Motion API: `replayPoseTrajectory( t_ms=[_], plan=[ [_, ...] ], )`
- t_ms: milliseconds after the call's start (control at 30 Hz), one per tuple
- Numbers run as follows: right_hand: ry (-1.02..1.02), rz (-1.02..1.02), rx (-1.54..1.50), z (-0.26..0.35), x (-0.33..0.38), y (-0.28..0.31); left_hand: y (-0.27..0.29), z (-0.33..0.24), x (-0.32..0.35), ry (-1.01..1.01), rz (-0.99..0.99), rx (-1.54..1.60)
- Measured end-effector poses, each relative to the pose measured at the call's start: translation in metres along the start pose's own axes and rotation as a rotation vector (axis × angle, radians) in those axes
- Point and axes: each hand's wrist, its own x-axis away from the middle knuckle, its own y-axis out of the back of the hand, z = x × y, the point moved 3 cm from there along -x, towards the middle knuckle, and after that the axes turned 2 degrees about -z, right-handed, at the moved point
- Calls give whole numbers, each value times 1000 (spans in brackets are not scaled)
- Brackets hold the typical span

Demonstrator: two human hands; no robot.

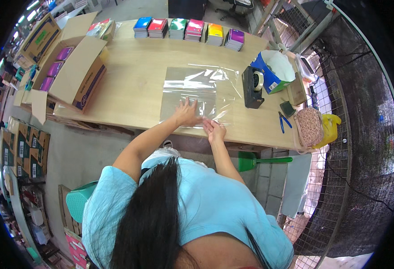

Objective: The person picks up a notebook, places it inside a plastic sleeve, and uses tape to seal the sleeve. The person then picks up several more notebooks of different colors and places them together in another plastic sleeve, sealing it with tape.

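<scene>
Clear plastic bags (173, 87) lie flat on the wooden table in front of me, their glossy film catching the light. My left hand (188, 113) rests on them with its fingers spread, pressing on the near part. Close beside it, at the near edge of the film, is my right hand (215, 131), palm turned up. Its fingers are stretched out and the thumb stands apart; the fingertips touch or nearly touch the plastic. A loose-looking clear sheet (227, 96) reaches out to the right of the greyer stack. I see nothing gripped in either hand.
Stacks of colourful spiral notebooks (177, 29) line the table's far edge. An open carton (78, 78) with purple packs stands left. Rightward are a black tape dispenser (253, 89), a blue box (275, 71), blue-handled pliers (284, 122) and a patterned pouch (309, 127).
</scene>
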Motion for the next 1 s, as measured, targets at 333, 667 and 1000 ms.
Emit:
replayPoseTrajectory(
  t_ms=[333,667,1000],
  plan=[
    [-288,100,911,63,52,-3,3,79,12,-84,-53,-223],
    [567,421,994,173,51,-184,35,109,6,-171,-191,29],
    [410,1012,1438,144,4,-327,206,213,-138,160,-754,55]
  ],
)
